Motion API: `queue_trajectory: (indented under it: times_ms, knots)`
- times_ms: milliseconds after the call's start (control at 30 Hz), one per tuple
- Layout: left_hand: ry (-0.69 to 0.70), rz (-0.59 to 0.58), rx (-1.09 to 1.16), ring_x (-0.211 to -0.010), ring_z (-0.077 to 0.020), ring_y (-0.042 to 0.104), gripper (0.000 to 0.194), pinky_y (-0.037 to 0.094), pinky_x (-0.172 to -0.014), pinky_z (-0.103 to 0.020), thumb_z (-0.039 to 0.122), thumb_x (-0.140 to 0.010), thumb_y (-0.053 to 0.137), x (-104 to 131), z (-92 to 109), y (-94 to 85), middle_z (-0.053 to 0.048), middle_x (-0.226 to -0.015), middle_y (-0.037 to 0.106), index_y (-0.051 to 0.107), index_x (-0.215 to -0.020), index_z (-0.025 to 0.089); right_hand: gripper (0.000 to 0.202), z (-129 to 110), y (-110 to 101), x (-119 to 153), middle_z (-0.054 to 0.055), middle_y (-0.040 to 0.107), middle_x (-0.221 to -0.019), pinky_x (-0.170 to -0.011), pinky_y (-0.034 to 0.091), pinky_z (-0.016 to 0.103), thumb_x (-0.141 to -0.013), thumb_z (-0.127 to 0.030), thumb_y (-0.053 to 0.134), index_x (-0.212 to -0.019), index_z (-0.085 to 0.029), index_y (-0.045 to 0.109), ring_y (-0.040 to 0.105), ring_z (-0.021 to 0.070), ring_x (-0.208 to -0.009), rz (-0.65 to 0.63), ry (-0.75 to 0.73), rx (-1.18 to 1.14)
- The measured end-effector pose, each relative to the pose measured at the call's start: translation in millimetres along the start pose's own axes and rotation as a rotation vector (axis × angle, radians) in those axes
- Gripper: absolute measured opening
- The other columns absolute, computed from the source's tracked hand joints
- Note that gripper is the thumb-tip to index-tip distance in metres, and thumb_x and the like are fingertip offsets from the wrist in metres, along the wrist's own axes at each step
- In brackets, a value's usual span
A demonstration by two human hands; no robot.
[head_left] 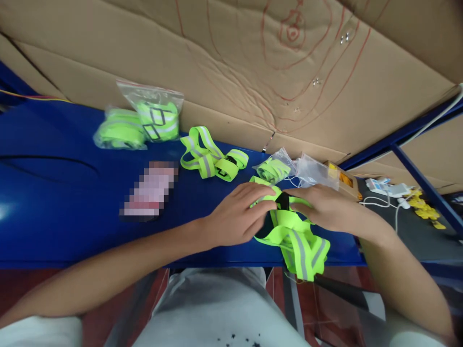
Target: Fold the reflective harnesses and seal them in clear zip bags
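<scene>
A neon yellow-green reflective strap with silver stripes lies in loose folds at the front of the blue table, part of it hanging over the edge. My left hand is closed on the strap from the left, fingers bent over its upper part. From the right, my right hand pinches the same strap beside a black piece that sits between both hands. Fingers partly cover that piece, so its exact kind is hidden. Just behind the hands lies a clear bag with a folded strap inside.
Another loose strap is on the blue table, near two bagged straps. A pixelated flat object lies left of my hands. An empty plastic bag, a cardboard box and white cables are at right. Cardboard walls the back.
</scene>
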State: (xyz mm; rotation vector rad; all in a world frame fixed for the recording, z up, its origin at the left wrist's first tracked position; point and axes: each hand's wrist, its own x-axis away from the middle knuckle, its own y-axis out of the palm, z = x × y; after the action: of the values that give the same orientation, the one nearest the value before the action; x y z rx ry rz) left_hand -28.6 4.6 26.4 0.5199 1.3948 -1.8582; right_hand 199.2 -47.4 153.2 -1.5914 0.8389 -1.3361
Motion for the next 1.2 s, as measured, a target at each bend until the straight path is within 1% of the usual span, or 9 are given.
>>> queue_trajectory:
  times_ms: [67, 167, 300, 467, 567, 700, 900, 1033, 1200]
  knots:
    - [-0.036, -0.032, -0.053, -0.124, -0.0296, 0.06, 0.021, 0.051, -0.106, -0.048, 0.022, -0.097, 0.06, -16, 6, 4.0, -0.013, -0.133, 0.062, 0.06, -0.118, 0.02, 0.038, -5, -2, 9, 0.009, 0.081, -0.098, -0.072, 0.052, 0.033, -0.1, -0.028, 0.05, -0.132, -0.025, 0.07, 0.076, 0.0262, -0.089, 0.039, -0.036, 0.031]
    - [-0.257, -0.079, -0.013, -0.11, -0.0265, 0.066, 0.01, 0.055, -0.096, -0.044, 0.016, -0.093, 0.058, -30, -10, 10.3, -0.01, -0.121, 0.065, 0.06, -0.102, 0.02, 0.041, 0, -6, 22, 0.012, 0.08, -0.101, -0.074, 0.054, 0.035, -0.099, -0.029, 0.052, -0.136, -0.022, 0.069, 0.076, 0.0276, -0.091, 0.169, -0.015, 0.087]
    - [-0.546, -0.107, 0.133, -0.097, -0.0237, 0.069, 0.023, 0.059, -0.086, -0.04, 0.012, -0.083, 0.063, -28, -37, 12.5, -0.008, -0.11, 0.065, 0.056, -0.104, 0.019, 0.043, 16, -9, 36, 0.012, 0.078, -0.118, -0.085, 0.058, 0.04, -0.099, -0.034, 0.054, -0.138, -0.022, 0.068, 0.075, 0.031, -0.105, 0.27, -0.011, 0.046]
    - [-0.165, 0.139, 0.003, -0.141, -0.027, 0.051, 0.052, 0.048, -0.115, -0.048, -0.001, -0.086, 0.047, -28, -14, -4.1, -0.017, -0.15, 0.049, 0.048, -0.133, 0.021, 0.046, 21, -11, 41, 0.009, 0.079, -0.117, -0.086, 0.06, 0.043, -0.101, -0.04, 0.052, -0.141, -0.022, 0.067, 0.076, 0.0307, -0.098, 0.331, 0.006, -0.08]
    - [0.039, 0.1, -0.058, -0.144, -0.0282, 0.051, 0.042, 0.045, -0.118, -0.048, 0.012, -0.095, 0.054, -42, 6, -18.8, -0.014, -0.15, 0.055, 0.049, -0.136, 0.022, 0.043, 20, -14, 41, 0.006, 0.079, -0.12, -0.089, 0.06, 0.043, -0.1, -0.039, 0.055, -0.14, -0.027, 0.067, 0.076, 0.0287, -0.101, 0.317, -0.06, -0.172]
    - [0.003, -0.108, -0.217, -0.115, -0.0291, 0.069, 0.037, 0.054, -0.099, -0.043, 0.037, -0.099, 0.063, -59, 9, -23.5, -0.012, -0.123, 0.072, 0.058, -0.13, 0.017, 0.04, 19, -14, 37, 0.002, 0.077, -0.125, -0.095, 0.06, 0.04, -0.1, -0.04, 0.057, -0.138, -0.031, 0.068, 0.074, 0.0259, -0.11, 0.286, -0.137, -0.317]
    - [0.105, -0.173, -0.455, -0.08, -0.0214, 0.069, 0.012, 0.049, -0.07, -0.035, 0.028, -0.1, 0.061, -59, 6, -12.3, -0.005, -0.091, 0.07, 0.066, -0.102, 0.018, 0.04, 16, -2, 28, 0.005, 0.077, -0.123, -0.096, 0.058, 0.037, -0.103, -0.044, 0.056, -0.135, -0.025, 0.068, 0.074, 0.0229, -0.108, 0.237, -0.236, -0.308]
    - [0.252, -0.074, -0.606, -0.087, -0.0232, 0.066, 0.018, 0.049, -0.078, -0.04, 0.014, -0.102, 0.05, -59, 8, -12.3, -0.006, -0.091, 0.068, 0.064, -0.092, 0.019, 0.062, 13, -1, 26, 0.009, 0.078, -0.113, -0.085, 0.059, 0.037, -0.095, -0.063, 0.063, -0.14, -0.02, 0.065, 0.074, 0.0239, -0.096, 0.246, -0.169, -0.272]
    - [0.219, 0.008, -0.527, -0.104, -0.0247, 0.066, 0.019, 0.051, -0.093, -0.04, 0.009, -0.1, 0.048, -61, 8, -10.1, -0.01, -0.107, 0.069, 0.064, -0.097, 0.019, 0.054, 7, 1, 23, 0.015, 0.069, -0.134, -0.106, 0.052, 0.051, -0.093, -0.057, 0.07, -0.132, -0.019, 0.067, 0.064, 0.0351, -0.125, 0.426, -0.19, -0.147]
